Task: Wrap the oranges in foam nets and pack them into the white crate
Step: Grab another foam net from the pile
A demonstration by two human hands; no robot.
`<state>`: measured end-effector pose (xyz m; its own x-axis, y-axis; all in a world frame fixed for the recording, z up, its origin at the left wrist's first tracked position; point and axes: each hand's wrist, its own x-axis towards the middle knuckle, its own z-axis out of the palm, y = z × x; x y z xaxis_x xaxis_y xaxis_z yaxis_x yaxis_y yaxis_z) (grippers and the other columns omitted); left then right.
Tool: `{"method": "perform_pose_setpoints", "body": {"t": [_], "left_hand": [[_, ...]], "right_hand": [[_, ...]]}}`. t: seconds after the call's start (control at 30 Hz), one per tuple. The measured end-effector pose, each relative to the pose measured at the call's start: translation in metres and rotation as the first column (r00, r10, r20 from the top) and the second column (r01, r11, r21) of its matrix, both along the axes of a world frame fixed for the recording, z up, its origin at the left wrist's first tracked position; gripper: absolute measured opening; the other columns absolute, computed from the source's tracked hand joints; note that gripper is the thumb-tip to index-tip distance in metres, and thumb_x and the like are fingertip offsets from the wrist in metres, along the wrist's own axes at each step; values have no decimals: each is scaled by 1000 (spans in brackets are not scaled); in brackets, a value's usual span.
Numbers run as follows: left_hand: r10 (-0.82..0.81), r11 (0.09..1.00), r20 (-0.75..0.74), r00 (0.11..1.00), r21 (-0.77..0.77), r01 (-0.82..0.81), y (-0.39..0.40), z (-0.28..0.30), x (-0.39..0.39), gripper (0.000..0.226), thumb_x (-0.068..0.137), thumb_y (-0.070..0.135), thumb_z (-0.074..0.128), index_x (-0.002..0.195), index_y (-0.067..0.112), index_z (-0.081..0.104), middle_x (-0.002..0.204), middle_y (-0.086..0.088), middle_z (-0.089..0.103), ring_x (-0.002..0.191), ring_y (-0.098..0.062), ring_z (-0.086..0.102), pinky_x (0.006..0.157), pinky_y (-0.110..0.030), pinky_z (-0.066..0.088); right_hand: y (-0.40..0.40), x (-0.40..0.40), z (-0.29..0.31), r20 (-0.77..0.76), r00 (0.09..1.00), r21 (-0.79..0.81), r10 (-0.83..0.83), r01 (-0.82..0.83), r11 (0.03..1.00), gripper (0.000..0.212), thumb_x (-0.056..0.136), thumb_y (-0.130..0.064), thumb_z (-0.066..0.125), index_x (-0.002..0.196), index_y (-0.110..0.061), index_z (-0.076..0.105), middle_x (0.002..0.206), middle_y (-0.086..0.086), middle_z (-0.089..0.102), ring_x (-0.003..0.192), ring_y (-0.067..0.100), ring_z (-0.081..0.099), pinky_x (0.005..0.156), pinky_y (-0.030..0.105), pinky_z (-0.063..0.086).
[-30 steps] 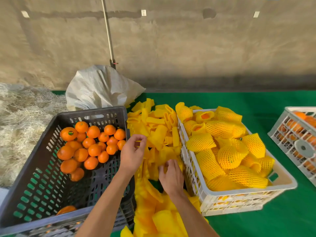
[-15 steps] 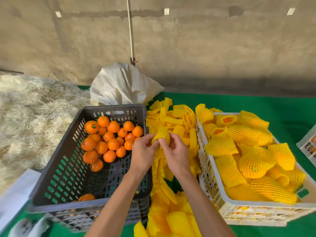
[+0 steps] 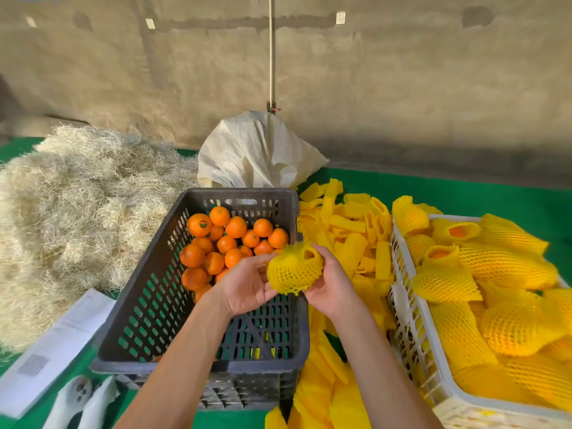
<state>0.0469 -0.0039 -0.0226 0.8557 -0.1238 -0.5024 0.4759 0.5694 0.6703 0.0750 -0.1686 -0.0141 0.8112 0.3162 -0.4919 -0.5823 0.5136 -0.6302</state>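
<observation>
Both my hands hold one yellow foam net (image 3: 294, 270), stretched into a rounded pouch above the right rim of the dark crate (image 3: 198, 365). My left hand (image 3: 247, 286) grips it from the left and below, and my right hand (image 3: 331, 283) grips its right side. Whether an orange is inside I cannot tell. Several bare oranges (image 3: 235, 239) lie at the far end of the dark crate. A pile of flat foam nets (image 3: 349, 230) lies between the two crates. The white crate (image 3: 411, 305) on the right is heaped with net-wrapped oranges (image 3: 510, 326).
A heap of pale straw (image 3: 77, 212) fills the left side. A white woven sack (image 3: 257, 150) stands behind the dark crate, with a thin pole (image 3: 271, 57) rising behind it. Paper sheets (image 3: 58, 345) lie at the near left on the green cover (image 3: 464, 193).
My hands picked a net out of the pile, lifted it and spread it open. They now hold it further left, over the dark crate's rim. The view has swung left.
</observation>
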Motion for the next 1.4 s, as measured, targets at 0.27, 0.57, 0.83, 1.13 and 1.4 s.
{"method": "perform_pose_setpoints", "body": {"t": [0.27, 0.57, 0.83, 1.13, 1.4], "left_hand": [[4, -72, 33, 999, 997, -33, 77, -25, 45, 52, 99, 27, 65, 144, 8, 47, 142, -23, 50, 131, -44, 48, 105, -54, 47], [81, -454, -218, 972, 861, 231, 155, -75, 71, 43, 99, 14, 58, 138, 3, 46, 142, -19, 50, 148, -44, 24, 104, -53, 49], [126, 605, 290, 949, 736, -305, 84, 9, 59, 80, 81, 47, 86, 142, 10, 50, 131, -7, 62, 108, -26, 71, 83, -43, 64], [7, 915, 339, 941, 378, -143, -16, 25, 12, 50, 78, 41, 86, 124, 31, 72, 124, -6, 74, 109, -25, 74, 86, -46, 64], [-8, 945, 255, 967, 319, -76, -48, 17, -4, 56, 86, 32, 80, 130, 7, 57, 120, -29, 66, 98, -35, 64, 89, -48, 62]], "right_hand": [[5, 21, 1, 190, 979, -146, 77, -50, 988, 36, 96, -37, 66, 124, -14, 67, 112, 7, 76, 104, 24, 73, 90, 42, 58], [5, 38, -13, 199, 975, 56, 103, -116, 992, 50, 105, -49, 40, 137, -13, 56, 130, 13, 68, 121, 28, 65, 96, 41, 54], [-2, 47, -18, 290, 956, -76, 32, -10, 997, 33, 102, 0, 40, 131, -4, 55, 130, 20, 65, 119, 35, 64, 104, 52, 49], [-25, 19, -9, 579, 808, -387, 107, 156, 909, 31, 104, -7, 52, 104, -26, 77, 109, 3, 77, 103, 24, 73, 87, 47, 60], [-50, 2, 2, 562, 724, -716, 401, 183, 674, 40, 94, -25, 68, 131, -13, 60, 127, 2, 66, 120, 26, 61, 101, 48, 51]]}}
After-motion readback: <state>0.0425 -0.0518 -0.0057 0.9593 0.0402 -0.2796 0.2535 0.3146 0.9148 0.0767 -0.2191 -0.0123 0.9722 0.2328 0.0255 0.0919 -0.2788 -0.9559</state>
